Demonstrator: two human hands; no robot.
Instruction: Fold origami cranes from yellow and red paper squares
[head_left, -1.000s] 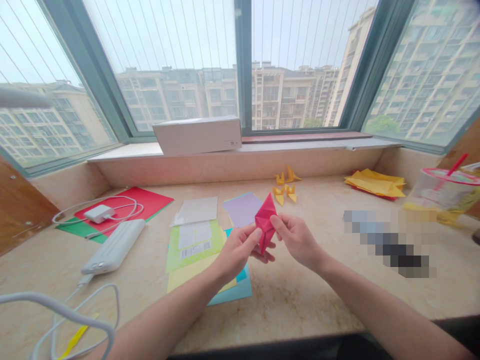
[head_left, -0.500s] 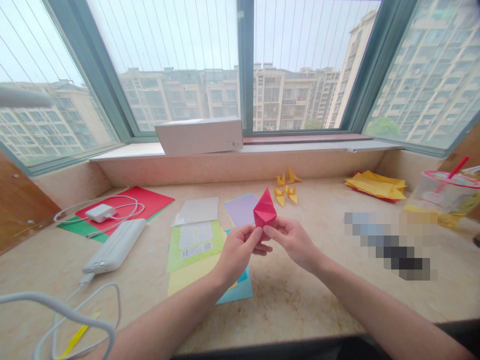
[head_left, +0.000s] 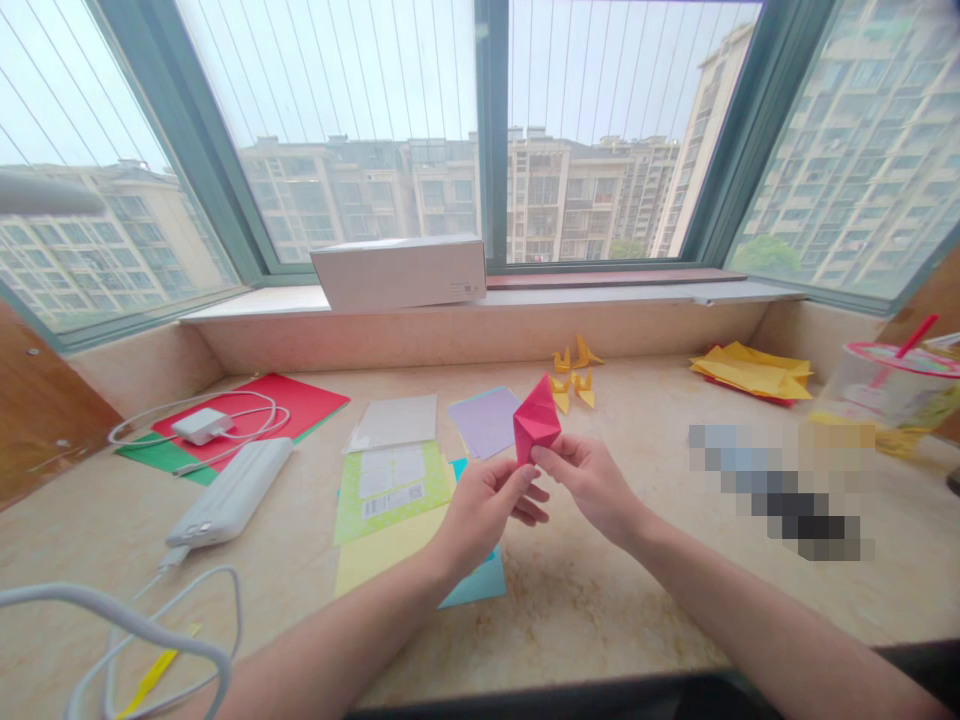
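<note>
A folded red paper (head_left: pixel 537 418), diamond-shaped with a point at the top, is held up between both hands above the counter. My left hand (head_left: pixel 495 500) pinches its lower tip between thumb and fingers. On the right edge of the paper, my right hand (head_left: pixel 589 475) grips with thumb and fingertips. Behind the paper stand several small yellow folded birds (head_left: pixel 583 388), partly hidden by it. Lilac paper (head_left: pixel 486 422) lies to the left of the red piece.
Green patterned packet (head_left: pixel 397 490), pale yellow and blue sheets lie left of centre. Further left are red paper (head_left: pixel 300 405), a white power bank (head_left: pixel 229 492) and cables. Yellow sheets (head_left: pixel 750 370) and a plastic cup (head_left: pixel 892 385) are at right. A white box (head_left: pixel 401 275) rests on the sill.
The red paper has tilted and moved slightly to the right. The fingers of my left hand have shifted a little at its lower tip.
</note>
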